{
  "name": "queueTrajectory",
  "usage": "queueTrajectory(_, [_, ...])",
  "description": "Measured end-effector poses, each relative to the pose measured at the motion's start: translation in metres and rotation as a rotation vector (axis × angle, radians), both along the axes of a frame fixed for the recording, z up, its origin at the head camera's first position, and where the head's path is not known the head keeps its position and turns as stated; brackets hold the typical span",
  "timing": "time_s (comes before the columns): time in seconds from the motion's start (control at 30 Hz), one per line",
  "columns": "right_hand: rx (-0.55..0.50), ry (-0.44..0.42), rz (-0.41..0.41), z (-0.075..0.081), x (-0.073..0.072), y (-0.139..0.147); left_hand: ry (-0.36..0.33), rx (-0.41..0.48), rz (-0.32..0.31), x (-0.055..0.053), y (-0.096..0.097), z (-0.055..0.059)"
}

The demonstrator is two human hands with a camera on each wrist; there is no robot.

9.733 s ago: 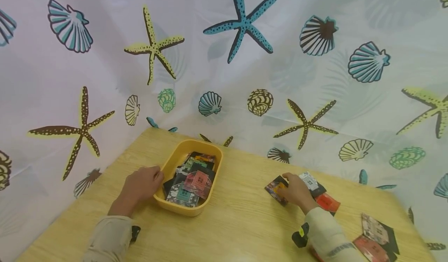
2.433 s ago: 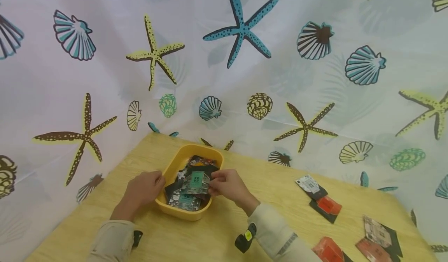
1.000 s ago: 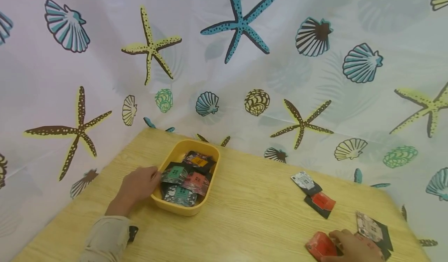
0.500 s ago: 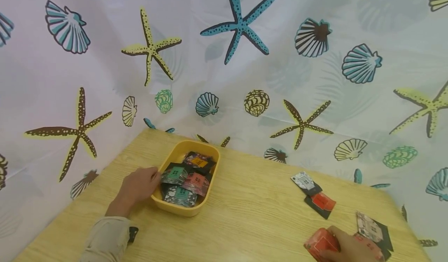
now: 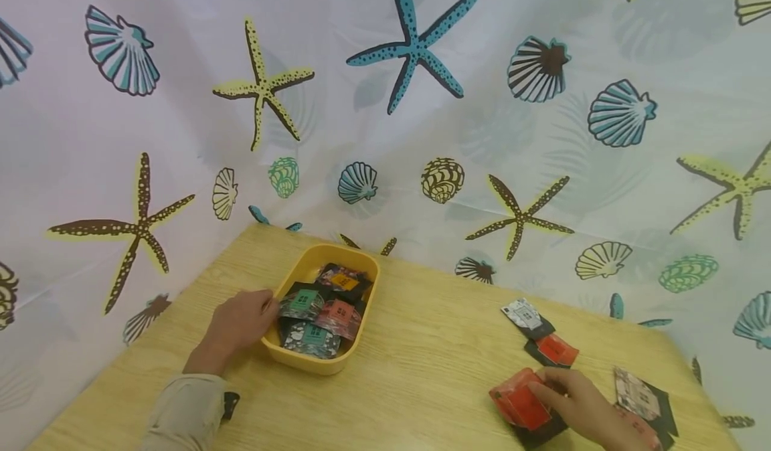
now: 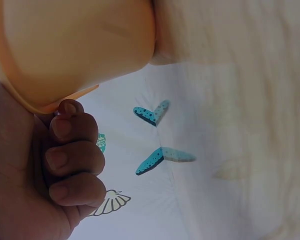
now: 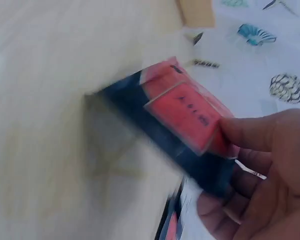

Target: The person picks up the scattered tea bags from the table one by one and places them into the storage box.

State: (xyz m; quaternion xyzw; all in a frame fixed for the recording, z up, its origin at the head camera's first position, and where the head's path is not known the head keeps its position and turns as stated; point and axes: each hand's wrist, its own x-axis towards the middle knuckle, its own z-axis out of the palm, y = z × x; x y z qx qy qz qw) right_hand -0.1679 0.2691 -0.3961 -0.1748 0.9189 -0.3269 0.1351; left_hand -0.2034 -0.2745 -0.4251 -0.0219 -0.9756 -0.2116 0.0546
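Note:
My left hand (image 5: 239, 318) grips the left rim of a yellow plastic bin (image 5: 319, 365); in the left wrist view its fingers (image 6: 75, 157) curl below the rim. Inside the bin lie several flat packets with black backs, including a green-labelled packet (image 5: 303, 299), a pink-labelled packet (image 5: 338, 316) and an orange-labelled packet (image 5: 343, 280). My right hand (image 5: 581, 403) pinches a red and black packet (image 5: 523, 399) by one edge, thumb on its printed face. In the right wrist view this packet (image 7: 182, 110) is tilted above the table, a shadow beneath it.
A white-labelled packet (image 5: 524, 314) and a red packet (image 5: 555, 349) overlap on the wooden table (image 5: 415, 344), beyond my right hand. Farther right lies a beige-labelled packet (image 5: 637, 393) over another reddish packet (image 5: 641, 427). A curtain (image 5: 385, 130) with shells and starfish borders the table's back and sides.
Earlier, my right hand put packets into the bin, including the green-labelled one. It then reached the red packet at the lower right, and has now moved left with it. My left hand stays at the bin.

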Motion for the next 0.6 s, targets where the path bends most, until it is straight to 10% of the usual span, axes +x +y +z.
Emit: queueTrajectory(0.6, [-0.551,-0.252,-0.1,0.03,-0.067,-0.18,0.023,0.011,-0.001,-0.002,-0.002,-0.004])
